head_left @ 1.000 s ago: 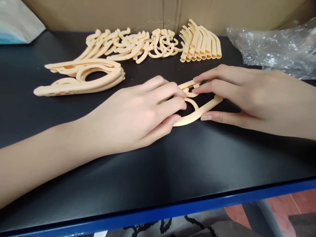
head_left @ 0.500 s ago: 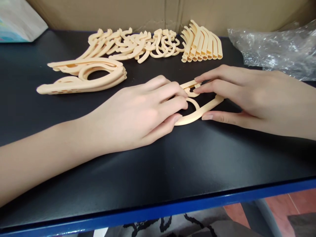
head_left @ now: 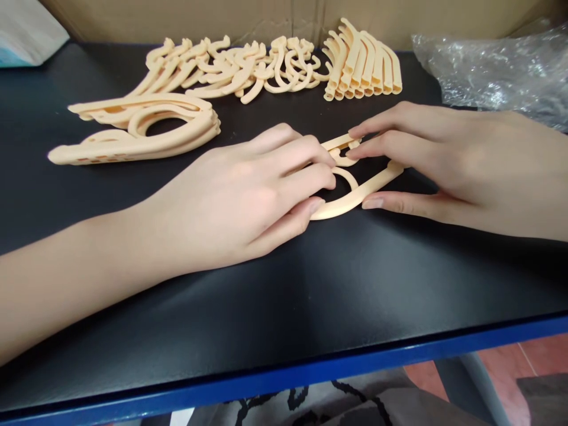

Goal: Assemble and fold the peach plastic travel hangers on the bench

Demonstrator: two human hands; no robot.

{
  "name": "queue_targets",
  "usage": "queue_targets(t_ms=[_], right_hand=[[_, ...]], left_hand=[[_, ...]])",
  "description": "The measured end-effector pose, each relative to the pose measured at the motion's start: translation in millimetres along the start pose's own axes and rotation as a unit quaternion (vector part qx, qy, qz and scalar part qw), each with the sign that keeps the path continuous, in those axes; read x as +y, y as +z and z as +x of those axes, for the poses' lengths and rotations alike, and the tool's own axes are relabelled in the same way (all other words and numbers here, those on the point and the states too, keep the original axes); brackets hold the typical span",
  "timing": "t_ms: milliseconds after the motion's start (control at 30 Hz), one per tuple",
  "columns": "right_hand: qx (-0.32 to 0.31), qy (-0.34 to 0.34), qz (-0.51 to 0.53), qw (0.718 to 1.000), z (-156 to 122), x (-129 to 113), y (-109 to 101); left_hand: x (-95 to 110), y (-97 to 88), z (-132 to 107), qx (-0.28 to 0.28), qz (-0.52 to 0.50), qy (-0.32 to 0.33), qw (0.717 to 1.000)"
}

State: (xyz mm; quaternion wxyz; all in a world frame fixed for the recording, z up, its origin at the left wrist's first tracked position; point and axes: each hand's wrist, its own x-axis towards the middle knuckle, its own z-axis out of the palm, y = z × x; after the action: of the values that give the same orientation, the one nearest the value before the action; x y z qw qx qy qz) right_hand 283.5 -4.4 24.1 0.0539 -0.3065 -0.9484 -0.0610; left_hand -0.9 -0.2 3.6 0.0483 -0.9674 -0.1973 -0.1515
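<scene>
A peach plastic hanger piece (head_left: 355, 195) lies flat on the black table (head_left: 310, 296), with a small hook part (head_left: 339, 148) at its top. My left hand (head_left: 248, 195) covers its left side, fingers curled and pressing on it. My right hand (head_left: 444, 160) grips its right side, index and middle fingertips on the hook part and thumb against the lower curved bar. Both hands rest on the table.
A stack of finished peach hangers (head_left: 142, 127) lies to the left. Behind are a pile of loose hooks (head_left: 248, 68) and a row of curved tubes (head_left: 364, 68). Crumpled clear plastic (head_left: 497, 71) sits at the right, cardboard (head_left: 266, 18) along the back.
Hands and hanger piece keep the same grip. The view has shifted slightly, so everything sits a little higher in the picture.
</scene>
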Motion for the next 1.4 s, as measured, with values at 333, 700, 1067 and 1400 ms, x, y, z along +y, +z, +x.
queue_targets(t_ms=[333, 700, 1067, 1400], right_hand=[[-0.015, 0.017, -0.007, 1.000, -2.6, -0.9, -1.4], [-0.010, 0.028, -0.027, 0.999, -2.0, 1.1, 1.4], [-0.015, 0.037, -0.028, 0.999, -2.8, 0.2, 2.2], [-0.012, 0.021, -0.041, 0.999, -4.0, 1.1, 3.4]], left_hand=[[0.9, -1.7, -0.8, -0.014, -0.001, -0.022, 1.000], [1.4, -1.8, -0.5, -0.026, -0.006, -0.038, 0.999], [0.0, -1.0, -1.1, -0.017, -0.024, -0.044, 0.999], [1.3, -1.5, -1.3, -0.017, -0.002, -0.023, 1.000]])
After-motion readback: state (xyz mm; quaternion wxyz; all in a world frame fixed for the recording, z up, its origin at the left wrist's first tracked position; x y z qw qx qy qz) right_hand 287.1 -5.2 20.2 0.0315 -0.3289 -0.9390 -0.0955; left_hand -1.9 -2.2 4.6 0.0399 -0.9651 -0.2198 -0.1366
